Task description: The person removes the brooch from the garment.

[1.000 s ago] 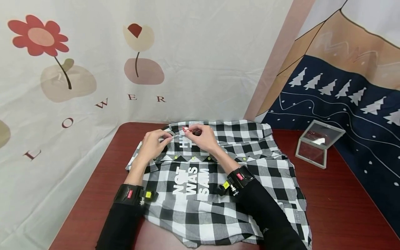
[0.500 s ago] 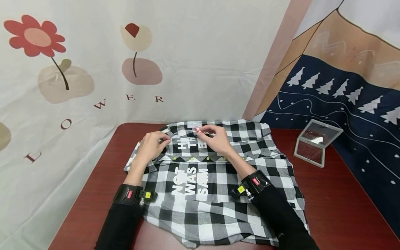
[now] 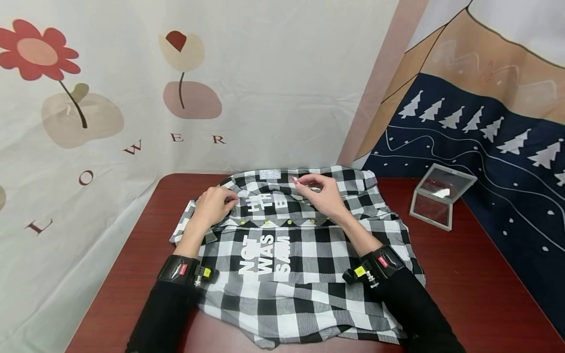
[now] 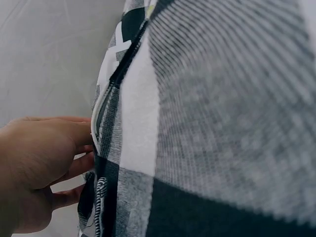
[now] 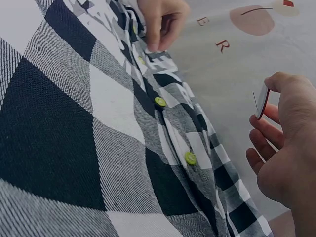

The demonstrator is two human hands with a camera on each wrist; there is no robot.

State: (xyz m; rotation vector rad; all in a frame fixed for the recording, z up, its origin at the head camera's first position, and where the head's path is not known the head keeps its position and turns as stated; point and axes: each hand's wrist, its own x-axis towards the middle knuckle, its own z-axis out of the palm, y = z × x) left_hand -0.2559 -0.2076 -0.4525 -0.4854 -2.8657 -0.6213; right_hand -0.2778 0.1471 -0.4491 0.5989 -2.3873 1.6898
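A black-and-white checked shirt (image 3: pixel 304 255) with white lettering and yellow-green buttons (image 5: pixel 190 158) lies spread over the table. My left hand (image 3: pixel 214 206) pinches the shirt at its upper left; the left wrist view shows its fingers (image 4: pixel 74 168) partly hidden behind the cloth edge. Between thumb and fingers, my right hand (image 3: pixel 324 196) holds a small pin badge (image 5: pixel 263 102), white-faced with a red rim. A thin needle stands off the badge in the right wrist view. Badge and hand are raised over the far part of the shirt, apart from the left hand.
An open square mirror case (image 3: pixel 441 196) stands on the reddish-brown table (image 3: pixel 468 274) to the right. Behind the table hang a pale flower-print cloth (image 3: pixel 282 88) and a dark blue cloth with trees (image 3: pixel 485 142).
My right hand has moved to the right with the pin badge, away from the left hand. The left hand keeps its place on the shirt. The head view has turned slightly right.
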